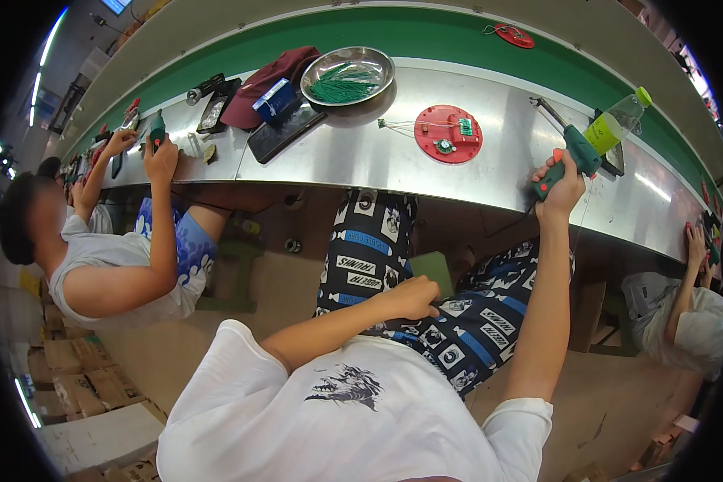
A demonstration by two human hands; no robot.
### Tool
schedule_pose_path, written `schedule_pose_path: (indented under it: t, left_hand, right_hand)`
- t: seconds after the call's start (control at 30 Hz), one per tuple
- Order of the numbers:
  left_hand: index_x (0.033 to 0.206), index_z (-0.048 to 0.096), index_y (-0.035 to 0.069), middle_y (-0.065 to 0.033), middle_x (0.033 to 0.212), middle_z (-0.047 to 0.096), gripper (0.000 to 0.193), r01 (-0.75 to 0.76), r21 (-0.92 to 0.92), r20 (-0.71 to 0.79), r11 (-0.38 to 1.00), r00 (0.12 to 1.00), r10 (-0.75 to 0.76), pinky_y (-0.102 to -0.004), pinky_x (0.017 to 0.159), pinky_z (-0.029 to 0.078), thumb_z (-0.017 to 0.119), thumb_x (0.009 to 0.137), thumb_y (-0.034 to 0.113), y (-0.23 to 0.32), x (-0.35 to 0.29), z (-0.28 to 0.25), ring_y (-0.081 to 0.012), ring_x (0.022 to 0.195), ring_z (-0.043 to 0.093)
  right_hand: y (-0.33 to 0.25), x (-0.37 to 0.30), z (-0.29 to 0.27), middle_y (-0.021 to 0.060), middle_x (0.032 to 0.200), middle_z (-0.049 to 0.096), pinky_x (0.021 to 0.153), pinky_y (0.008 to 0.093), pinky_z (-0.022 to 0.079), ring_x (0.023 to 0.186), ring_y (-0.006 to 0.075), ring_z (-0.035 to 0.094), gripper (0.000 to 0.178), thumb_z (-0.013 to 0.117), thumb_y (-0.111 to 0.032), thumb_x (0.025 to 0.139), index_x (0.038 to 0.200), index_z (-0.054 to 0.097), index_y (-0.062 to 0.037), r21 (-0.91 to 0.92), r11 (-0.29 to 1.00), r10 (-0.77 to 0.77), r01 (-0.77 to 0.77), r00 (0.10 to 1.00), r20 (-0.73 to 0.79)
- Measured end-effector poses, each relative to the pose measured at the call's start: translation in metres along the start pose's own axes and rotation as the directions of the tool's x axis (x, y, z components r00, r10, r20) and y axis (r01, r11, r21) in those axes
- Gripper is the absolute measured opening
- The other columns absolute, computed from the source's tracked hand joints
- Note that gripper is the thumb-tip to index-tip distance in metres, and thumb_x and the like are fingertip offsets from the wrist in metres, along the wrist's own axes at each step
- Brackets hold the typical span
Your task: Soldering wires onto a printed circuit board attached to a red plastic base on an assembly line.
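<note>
My right hand (561, 190) grips the handle of a green soldering gun (578, 153), raised over the front edge of the metal bench. Its thin metal nozzle (550, 111) points up and to the left. Left of the gun lies a red round plate (443, 154), carrying small green circuit boards (465, 127) and thin wires that trail off to the left. Down in my lap, my left hand (414, 298) rests with curled fingers beside a green flat piece (432, 273); what those fingers hold, if anything, is hidden.
A steel bowl (384, 79) of green wires stands at the back, with a maroon cap (253, 92), blue box (274, 102) and black tablet-like device (285, 135) to its left. Behind the gun leans a bottle (622, 120). Co-workers sit left (124, 277) and right (675, 309).
</note>
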State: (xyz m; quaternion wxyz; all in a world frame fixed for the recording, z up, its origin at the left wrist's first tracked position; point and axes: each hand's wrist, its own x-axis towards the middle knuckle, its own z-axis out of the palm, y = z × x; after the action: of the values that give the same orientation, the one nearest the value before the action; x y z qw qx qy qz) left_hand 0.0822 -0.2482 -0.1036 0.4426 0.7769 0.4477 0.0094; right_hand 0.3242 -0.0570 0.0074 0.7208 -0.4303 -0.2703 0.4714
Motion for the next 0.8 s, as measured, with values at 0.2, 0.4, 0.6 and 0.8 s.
schedule_pose_path:
  t: [0.2,0.4,0.6,0.8]
  left_hand:
    - [0.100,0.071,-0.004,-0.0245,0.097,0.071,0.035,-0.033,0.165,0.205,0.986,0.979,-0.002,-0.0460,0.089,0.052,0.075,0.083,0.026,0.012,0.003,-0.014,-0.0416,0.100,0.066]
    - [0.135,0.055,0.000,-0.0242,0.127,0.063,0.067,0.103,-0.115,0.573,0.988,0.819,-0.019,-0.0414,0.099,0.048,0.077,0.079,0.031,-0.030,0.027,-0.015,-0.0377,0.117,0.061]
    - [0.104,0.070,-0.004,-0.0229,0.102,0.071,0.057,0.020,0.161,0.495,0.987,0.863,-0.098,-0.0415,0.083,0.054,0.087,0.060,0.029,0.000,0.027,-0.011,-0.0353,0.101,0.068]
    - [0.082,0.072,-0.004,-0.0222,0.087,0.072,0.040,0.092,0.088,0.252,0.992,0.961,-0.112,-0.0433,0.077,0.055,0.084,0.058,0.025,0.003,0.017,-0.011,-0.0357,0.089,0.071]
  right_hand:
    - [0.000,0.000,-0.003,0.0071,0.073,0.056,0.049,0.0333,0.046,0.054,0.0184,0.055,0.024,0.063,-0.025,0.093,0.092,0.059,-0.0020,-0.003,1.000,-0.009,0.009,1.000,0.007]
    - [-0.001,-0.002,0.001,0.0072,0.074,0.056,0.048,0.0334,0.046,0.053,0.0183,0.054,0.024,0.063,-0.025,0.094,0.092,0.060,-0.0013,-0.003,1.000,-0.002,0.002,1.000,0.013]
    - [0.000,-0.002,-0.002,0.0062,0.075,0.055,0.052,0.0315,0.046,0.057,0.0168,0.053,0.028,0.062,-0.027,0.094,0.096,0.061,0.0010,-0.010,1.000,0.003,-0.003,1.000,0.021]
    - [0.000,-0.001,0.000,0.0060,0.075,0.054,0.052,0.0312,0.046,0.057,0.0167,0.053,0.028,0.062,-0.027,0.094,0.095,0.061,0.0010,-0.009,1.000,0.002,-0.002,1.000,0.022]
